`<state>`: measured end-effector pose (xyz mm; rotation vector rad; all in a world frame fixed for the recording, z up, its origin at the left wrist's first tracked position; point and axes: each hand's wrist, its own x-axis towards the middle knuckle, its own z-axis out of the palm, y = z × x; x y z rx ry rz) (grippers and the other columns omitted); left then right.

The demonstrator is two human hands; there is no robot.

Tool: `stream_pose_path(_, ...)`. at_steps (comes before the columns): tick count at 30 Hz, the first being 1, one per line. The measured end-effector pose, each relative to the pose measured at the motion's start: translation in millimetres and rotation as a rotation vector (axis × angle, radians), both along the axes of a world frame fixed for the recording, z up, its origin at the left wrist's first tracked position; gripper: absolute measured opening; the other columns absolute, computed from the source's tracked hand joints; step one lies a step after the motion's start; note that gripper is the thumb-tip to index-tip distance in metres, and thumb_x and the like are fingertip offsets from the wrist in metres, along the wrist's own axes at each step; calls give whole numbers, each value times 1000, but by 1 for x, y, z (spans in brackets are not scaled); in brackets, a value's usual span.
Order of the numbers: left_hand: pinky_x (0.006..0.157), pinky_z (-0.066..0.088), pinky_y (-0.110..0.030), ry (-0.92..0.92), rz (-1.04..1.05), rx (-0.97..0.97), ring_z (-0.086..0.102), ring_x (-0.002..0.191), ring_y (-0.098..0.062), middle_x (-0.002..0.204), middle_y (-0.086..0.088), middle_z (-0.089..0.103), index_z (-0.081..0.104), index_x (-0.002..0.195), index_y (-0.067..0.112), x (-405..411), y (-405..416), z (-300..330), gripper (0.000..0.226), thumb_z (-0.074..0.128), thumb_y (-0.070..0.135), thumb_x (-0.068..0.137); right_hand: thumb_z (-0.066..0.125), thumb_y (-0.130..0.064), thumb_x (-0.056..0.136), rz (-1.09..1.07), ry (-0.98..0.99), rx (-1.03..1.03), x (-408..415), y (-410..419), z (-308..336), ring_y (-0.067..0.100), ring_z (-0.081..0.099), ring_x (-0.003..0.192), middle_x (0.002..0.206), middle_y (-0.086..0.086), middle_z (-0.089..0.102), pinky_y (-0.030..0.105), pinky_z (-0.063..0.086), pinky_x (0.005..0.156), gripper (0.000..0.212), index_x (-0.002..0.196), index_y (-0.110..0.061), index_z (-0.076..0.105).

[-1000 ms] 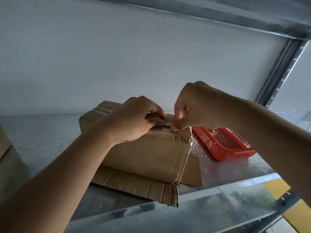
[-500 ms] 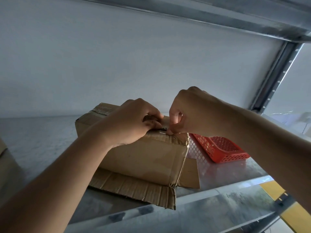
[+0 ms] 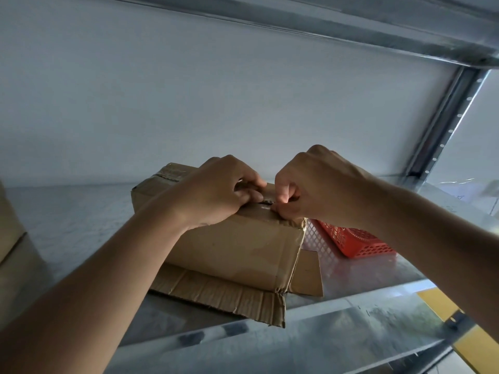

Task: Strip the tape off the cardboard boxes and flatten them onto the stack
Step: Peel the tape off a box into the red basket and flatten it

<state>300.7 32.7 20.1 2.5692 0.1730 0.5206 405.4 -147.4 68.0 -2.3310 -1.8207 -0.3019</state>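
A brown cardboard box (image 3: 237,247) stands on a metal shelf (image 3: 351,276), its lower flaps spread flat on the shelf. My left hand (image 3: 216,193) rests on the box's top near edge, fingers curled and pressing there. My right hand (image 3: 305,184) is beside it, thumb and fingers pinching the tape (image 3: 266,202) at the top seam. More tape (image 3: 168,175) crosses the far left corner of the box.
A red plastic mesh basket (image 3: 356,241) lies on the shelf right of the box. Another cardboard box (image 3: 10,238) stands at the left edge. A steel upright (image 3: 445,122) and an upper shelf beam (image 3: 324,25) frame the space. A yellow surface (image 3: 442,306) shows below right.
Both hands stay at the top seam. My right hand has closed in lower onto the tape edge and its fingers have curled tighter. The view has shifted slightly.
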Motion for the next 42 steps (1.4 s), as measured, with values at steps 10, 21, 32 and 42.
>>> stream_pose_path(10, 93, 47, -21, -3, -21, 0, 62, 104, 5, 105, 19, 73, 78, 112, 31, -2, -2, 1, 21, 68, 19, 98, 80, -31, 79, -11, -13, -39, -4, 3, 4, 1, 65, 78, 76, -17, 66, 35, 59, 77, 20, 71, -36, 62)
stream_pose_path(21, 90, 48, -17, 5, -33, -24, 63, 99, 11, 101, 21, 75, 79, 110, 35, -2, -2, 3, 28, 66, 14, 99, 81, -28, 77, -5, -46, -59, 0, 5, 5, -3, 62, 78, 72, -21, 62, 29, 56, 75, 17, 74, -32, 64)
stream_pose_path(32, 98, 44, -22, 3, -28, -31, 61, 112, 2, 113, 20, 73, 78, 114, 34, 0, 1, 1, 19, 70, 26, 99, 85, -31, 84, -51, 195, 63, 6, -9, -2, -8, 69, 77, 77, -22, 75, 30, 58, 84, 10, 89, -38, 81)
stream_pose_path(42, 81, 42, -17, -21, -108, -3, 62, 91, 9, 85, 31, 69, 76, 87, 46, 3, 7, 0, 24, 70, 25, 99, 57, -21, 100, -75, -320, -88, -21, 3, -7, 23, 70, 87, 99, 1, 69, 34, 58, 74, 18, 108, -23, 73)
